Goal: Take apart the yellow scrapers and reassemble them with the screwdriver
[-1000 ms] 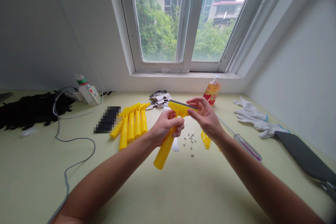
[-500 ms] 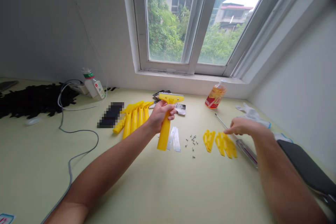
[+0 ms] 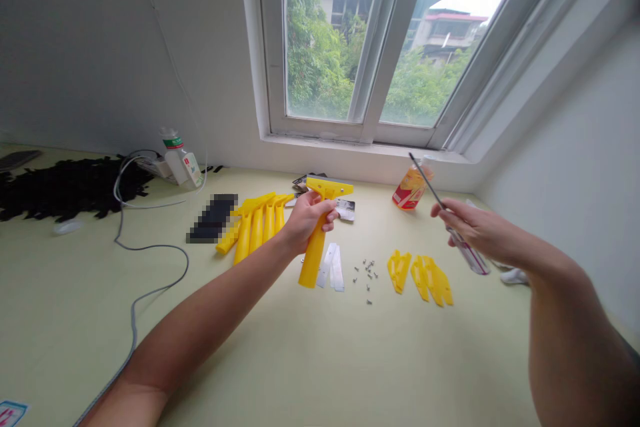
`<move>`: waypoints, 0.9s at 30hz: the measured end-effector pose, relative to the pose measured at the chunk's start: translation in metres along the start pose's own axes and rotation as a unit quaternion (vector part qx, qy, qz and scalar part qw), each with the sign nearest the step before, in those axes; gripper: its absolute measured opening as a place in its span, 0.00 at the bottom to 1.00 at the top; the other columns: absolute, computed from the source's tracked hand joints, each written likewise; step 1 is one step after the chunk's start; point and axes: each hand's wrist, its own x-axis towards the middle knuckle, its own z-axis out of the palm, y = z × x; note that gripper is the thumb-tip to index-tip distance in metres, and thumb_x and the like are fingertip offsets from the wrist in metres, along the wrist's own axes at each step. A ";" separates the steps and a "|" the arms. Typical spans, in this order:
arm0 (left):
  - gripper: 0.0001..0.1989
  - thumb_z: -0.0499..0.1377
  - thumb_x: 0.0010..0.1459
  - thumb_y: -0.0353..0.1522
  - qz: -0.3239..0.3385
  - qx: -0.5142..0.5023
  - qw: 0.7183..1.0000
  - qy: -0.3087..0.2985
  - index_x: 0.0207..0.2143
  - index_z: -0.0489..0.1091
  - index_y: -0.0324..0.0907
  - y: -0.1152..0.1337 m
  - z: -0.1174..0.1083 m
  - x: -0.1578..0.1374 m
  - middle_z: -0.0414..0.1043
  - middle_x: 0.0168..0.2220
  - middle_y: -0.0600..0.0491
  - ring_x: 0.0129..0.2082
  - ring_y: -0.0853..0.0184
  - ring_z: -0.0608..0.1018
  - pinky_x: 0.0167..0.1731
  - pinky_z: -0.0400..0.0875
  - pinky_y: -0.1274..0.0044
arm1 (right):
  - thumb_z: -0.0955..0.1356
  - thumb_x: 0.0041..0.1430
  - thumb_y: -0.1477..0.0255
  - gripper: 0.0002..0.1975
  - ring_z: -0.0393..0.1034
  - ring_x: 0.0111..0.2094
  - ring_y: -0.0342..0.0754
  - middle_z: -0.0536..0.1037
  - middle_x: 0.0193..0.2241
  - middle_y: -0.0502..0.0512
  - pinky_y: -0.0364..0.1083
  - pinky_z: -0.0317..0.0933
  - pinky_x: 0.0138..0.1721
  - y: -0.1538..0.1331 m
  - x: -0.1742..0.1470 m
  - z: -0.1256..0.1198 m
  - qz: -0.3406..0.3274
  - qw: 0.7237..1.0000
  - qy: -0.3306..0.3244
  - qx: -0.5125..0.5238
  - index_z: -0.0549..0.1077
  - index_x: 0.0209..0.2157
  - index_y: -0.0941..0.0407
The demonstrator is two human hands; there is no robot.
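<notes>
My left hand is closed around the handle of a yellow scraper, its wide head pointing away from me. In my right hand is a screwdriver with a clear handle, raised off the table, its shaft slanting up and left. Metal blades lie just right of the scraper's handle. Beside them several small screws are scattered. Several yellow plastic pieces rest on the table below my right hand. More yellow scraper handles lie side by side, partly behind my left forearm.
A bottle of orange liquid stands by the window wall. At the back left are a heap of black strips, a clear bottle and a grey cable. A white glove is partly hidden behind my right forearm.
My right hand has picked the screwdriver up from the table and lifted it. My left hand keeps its hold on the scraper in nearly the same place.
</notes>
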 end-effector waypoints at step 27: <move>0.15 0.65 0.47 0.28 -0.003 0.093 0.995 0.025 0.36 0.64 0.39 -0.017 0.006 -0.004 0.62 0.29 0.58 0.20 0.79 0.66 0.15 0.55 0.84 | 0.53 0.68 0.54 0.24 0.75 0.44 0.54 0.79 0.49 0.50 0.48 0.66 0.37 -0.074 -0.023 0.009 -0.020 0.984 -0.151 -0.088 0.72 0.53 0.43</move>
